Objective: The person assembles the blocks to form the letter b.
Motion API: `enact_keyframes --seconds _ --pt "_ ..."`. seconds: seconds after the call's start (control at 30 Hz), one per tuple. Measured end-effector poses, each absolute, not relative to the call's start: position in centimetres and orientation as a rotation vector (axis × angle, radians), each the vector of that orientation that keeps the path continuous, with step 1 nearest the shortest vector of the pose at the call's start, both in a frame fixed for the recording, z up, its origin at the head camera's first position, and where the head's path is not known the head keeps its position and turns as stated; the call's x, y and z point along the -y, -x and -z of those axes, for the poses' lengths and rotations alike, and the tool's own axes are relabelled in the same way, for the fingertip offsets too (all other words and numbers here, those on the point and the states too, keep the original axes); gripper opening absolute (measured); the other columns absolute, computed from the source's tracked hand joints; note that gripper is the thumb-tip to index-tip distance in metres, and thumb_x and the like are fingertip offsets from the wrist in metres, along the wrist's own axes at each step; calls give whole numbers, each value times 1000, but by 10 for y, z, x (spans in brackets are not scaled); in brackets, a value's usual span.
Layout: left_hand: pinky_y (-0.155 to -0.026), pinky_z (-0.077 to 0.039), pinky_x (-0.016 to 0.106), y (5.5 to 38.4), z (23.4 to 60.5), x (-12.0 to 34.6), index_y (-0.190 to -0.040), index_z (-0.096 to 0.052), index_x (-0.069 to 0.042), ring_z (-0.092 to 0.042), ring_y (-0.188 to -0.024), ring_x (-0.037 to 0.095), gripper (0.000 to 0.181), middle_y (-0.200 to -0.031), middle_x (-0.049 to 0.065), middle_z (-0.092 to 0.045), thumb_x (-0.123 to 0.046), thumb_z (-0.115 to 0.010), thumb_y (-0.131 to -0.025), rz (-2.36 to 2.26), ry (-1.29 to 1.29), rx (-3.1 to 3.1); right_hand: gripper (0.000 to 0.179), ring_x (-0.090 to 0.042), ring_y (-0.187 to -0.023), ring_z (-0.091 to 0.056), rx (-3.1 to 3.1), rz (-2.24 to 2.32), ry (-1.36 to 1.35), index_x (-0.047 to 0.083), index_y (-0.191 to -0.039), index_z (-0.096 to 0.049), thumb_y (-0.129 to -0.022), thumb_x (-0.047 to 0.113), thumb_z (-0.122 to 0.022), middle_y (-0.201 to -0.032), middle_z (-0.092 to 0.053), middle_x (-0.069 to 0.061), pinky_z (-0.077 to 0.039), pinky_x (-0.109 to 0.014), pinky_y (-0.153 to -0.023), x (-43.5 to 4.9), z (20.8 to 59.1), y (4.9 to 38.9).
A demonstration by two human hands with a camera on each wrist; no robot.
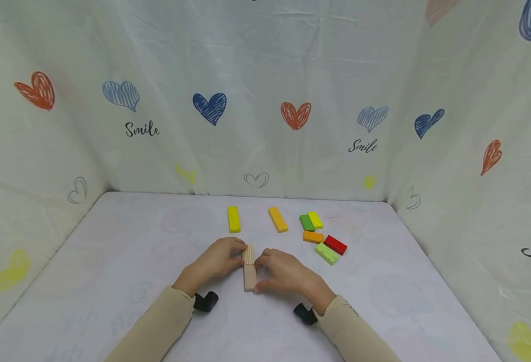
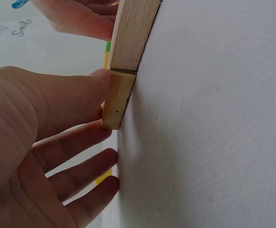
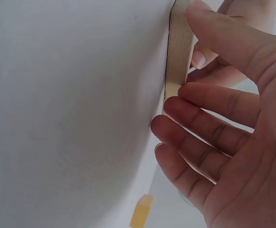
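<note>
Two pale wooden blocks lie end to end on the table: a far one with a ridged-looking top [image 1: 247, 254] and a plain near one [image 1: 249, 278]. My left hand [image 1: 215, 259] is at the left of the far block. In the left wrist view, its thumb and index finger pinch that block [image 2: 119, 97], and the other fingers are spread. My right hand [image 1: 285, 274] is along the right side of the near block. Its thumb touches the block [image 3: 179, 47] by the near end, its index finger by the joint, fingers fairly straight.
Beyond the hands lie a yellow block [image 1: 233, 219] and an orange-yellow block [image 1: 278, 219]. To the right is a loose group: green [image 1: 306, 222], yellow [image 1: 315, 220], orange [image 1: 313, 237], red [image 1: 335, 245] and light green [image 1: 326, 254] blocks. A heart-patterned curtain [image 1: 256, 151] encloses the table.
</note>
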State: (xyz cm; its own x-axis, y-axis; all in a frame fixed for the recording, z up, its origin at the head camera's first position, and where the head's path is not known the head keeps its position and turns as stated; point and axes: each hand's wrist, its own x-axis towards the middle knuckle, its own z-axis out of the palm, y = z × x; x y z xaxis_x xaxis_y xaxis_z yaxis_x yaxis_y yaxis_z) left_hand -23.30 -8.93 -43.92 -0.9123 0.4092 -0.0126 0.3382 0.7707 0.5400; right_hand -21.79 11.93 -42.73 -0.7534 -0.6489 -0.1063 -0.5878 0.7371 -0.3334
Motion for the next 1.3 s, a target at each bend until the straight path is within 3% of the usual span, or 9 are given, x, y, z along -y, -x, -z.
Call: enact_keyframes --seconds 1.3 --pt "-107 -38 44 234 442 92 -123 -64 -6 -51 -123 27 40 -125 6 -62 -16 -73 -85 -834 -593 -2834 50 -4 -81 -51 -2766 378 1009 14 -111 -72 -74 47 -79 -95 -63 9 -49 -19 -75 -113 428 214"
